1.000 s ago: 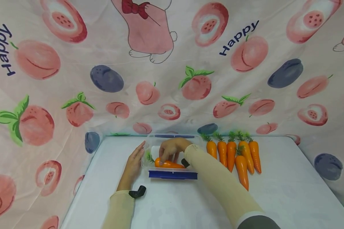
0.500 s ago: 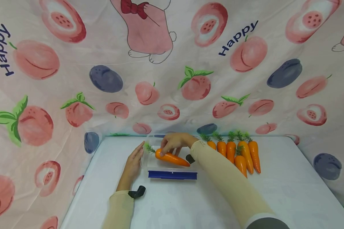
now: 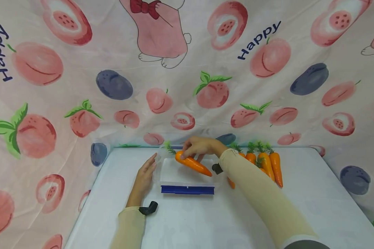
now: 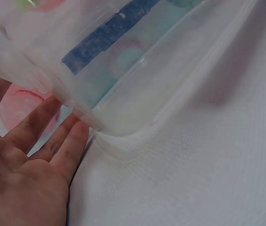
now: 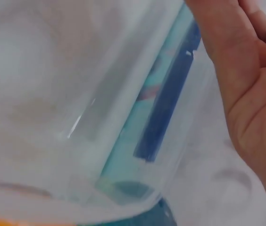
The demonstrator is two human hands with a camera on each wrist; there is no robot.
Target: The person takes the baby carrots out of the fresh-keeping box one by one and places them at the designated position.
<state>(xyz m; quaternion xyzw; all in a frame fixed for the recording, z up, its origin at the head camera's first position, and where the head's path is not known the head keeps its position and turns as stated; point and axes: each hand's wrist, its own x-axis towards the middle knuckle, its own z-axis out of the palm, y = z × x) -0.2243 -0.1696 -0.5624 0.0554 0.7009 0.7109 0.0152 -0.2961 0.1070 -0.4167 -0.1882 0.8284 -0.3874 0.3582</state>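
My right hand (image 3: 201, 146) pinches an orange carrot (image 3: 195, 166) with a green leafy top, holding it tilted above a clear plastic box (image 3: 177, 177) with blue clips. The carrot's tip points down to the right. Against the box's left wall rests my left hand (image 3: 144, 176), its fingers extended. In the left wrist view, the fingertips of that hand (image 4: 34, 165) touch the box's corner (image 4: 100, 113). From the right wrist, the box wall (image 5: 100, 94) fills most of the view; part of the right hand (image 5: 251, 75) shows, but the held carrot does not.
Several more carrots (image 3: 276, 167) lie in a row to the right of the box, partly covered by the right sleeve (image 3: 255, 193). The white table (image 3: 180, 221) ends at a fruit-print cloth (image 3: 174, 83) hanging behind.
The carrot has risen from inside the box in my right hand and shifted up and right, its leafy end tilting upward. My left hand stays at the box's side.
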